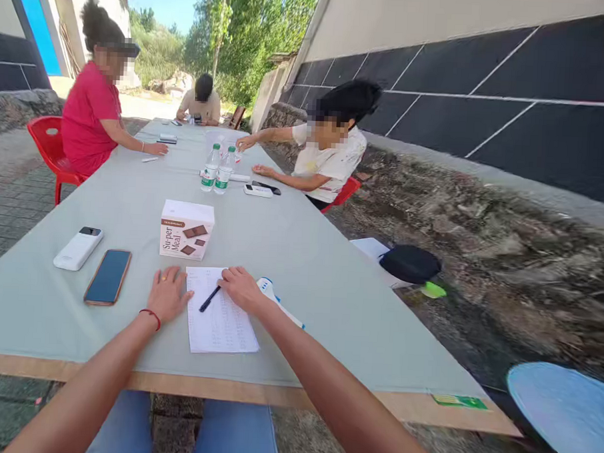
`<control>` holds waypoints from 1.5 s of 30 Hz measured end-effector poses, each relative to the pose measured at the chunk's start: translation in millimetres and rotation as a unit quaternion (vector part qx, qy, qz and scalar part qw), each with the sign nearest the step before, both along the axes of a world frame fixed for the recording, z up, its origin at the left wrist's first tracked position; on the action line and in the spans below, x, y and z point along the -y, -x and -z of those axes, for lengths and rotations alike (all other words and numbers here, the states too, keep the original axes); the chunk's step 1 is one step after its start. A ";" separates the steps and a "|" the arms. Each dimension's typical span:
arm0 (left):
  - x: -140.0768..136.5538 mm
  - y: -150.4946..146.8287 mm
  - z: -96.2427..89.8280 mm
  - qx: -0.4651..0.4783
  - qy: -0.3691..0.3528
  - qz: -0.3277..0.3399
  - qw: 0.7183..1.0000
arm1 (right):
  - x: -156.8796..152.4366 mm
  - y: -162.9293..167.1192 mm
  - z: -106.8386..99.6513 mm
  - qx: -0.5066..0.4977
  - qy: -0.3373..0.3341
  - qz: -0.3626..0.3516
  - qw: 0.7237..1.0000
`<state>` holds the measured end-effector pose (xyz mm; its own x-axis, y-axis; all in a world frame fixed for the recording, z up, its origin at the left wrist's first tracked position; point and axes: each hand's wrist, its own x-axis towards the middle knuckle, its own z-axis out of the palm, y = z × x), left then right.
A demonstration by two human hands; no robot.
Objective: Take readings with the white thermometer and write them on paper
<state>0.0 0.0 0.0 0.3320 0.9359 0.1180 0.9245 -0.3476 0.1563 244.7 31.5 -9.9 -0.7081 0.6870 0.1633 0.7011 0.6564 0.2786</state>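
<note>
A printed sheet of paper [222, 333] lies on the table in front of me. My left hand [167, 295] rests flat beside its left edge, fingers apart, the thumb reaching the paper. On the sheet's upper right is my right hand [242, 290], its curled fingers at the upper end of a black pen [209, 299]. The pen slants down to the left across the page. Just beyond the paper stands a white and brown box [186, 229] with chocolate pieces printed on it. A white object with blue parts [268, 289] is partly hidden by my right forearm.
A phone [107, 277] and a white power bank [78, 248] lie to the left. Two water bottles [217, 169] stand mid-table near another white power bank [258, 191]. Three people sit around the table [328, 321]. A blue round surface [564, 411] is at lower right.
</note>
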 end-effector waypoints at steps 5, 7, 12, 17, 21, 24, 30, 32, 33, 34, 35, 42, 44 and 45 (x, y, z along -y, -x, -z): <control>-1.4 -3.1 2.2 0.020 0.000 0.005 1.000 | -0.6 -18.2 4.2 -0.058 0.028 0.016 0.998; -1.0 -3.6 0.9 0.025 0.002 0.009 1.000 | 5.0 -18.1 5.6 -0.184 0.019 0.063 0.981; 0.1 -3.8 -4.8 0.030 0.008 0.012 0.999 | 20.9 25.5 3.9 -0.620 0.082 0.194 0.756; -0.3 -3.3 -6.8 0.033 0.008 0.008 0.999 | 23.6 72.1 6.7 -0.774 0.252 0.198 0.546; 0.3 -4.2 -6.2 0.038 0.007 0.010 0.999 | 29.0 73.5 16.6 -0.774 0.237 0.236 0.538; 1.0 -5.2 -5.6 0.042 0.007 0.008 0.999 | 33.6 68.6 19.6 -0.755 0.232 0.256 0.557; 1.3 -5.1 -2.3 0.051 0.004 0.010 0.999 | 34.8 72.2 22.6 -0.726 0.204 0.253 0.606; 1.3 -5.1 -0.9 0.049 -0.001 0.010 0.999 | 34.7 74.1 24.2 -0.718 0.208 0.245 0.618; 1.3 -5.2 -0.4 0.046 -0.004 0.009 0.999 | 34.9 74.7 24.8 -0.713 0.213 0.243 0.623; 1.4 -5.3 0.0 0.043 -0.007 0.009 0.999 | 35.2 75.0 25.1 -0.707 0.217 0.244 0.627; 1.6 -5.5 0.2 0.040 -0.010 0.009 0.999 | 35.6 75.2 25.1 -0.702 0.221 0.245 0.631; 3.9 -6.8 -1.1 0.044 -0.004 0.007 0.999 | 37.6 75.4 22.9 -0.684 0.220 0.254 0.648; 4.7 -6.9 -0.6 0.048 0.000 0.004 0.999 | 37.7 75.3 23.8 -0.682 0.218 0.251 0.651; 5.1 -6.9 -0.3 0.051 0.001 0.003 0.999 | 37.7 75.2 24.6 -0.681 0.218 0.251 0.653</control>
<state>6.9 -5.1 0.3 0.3248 0.9337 0.1504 0.9014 -0.3538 0.2495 169.5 -6.1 -34.5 0.2219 0.9678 0.1185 0.2605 0.0582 -0.9637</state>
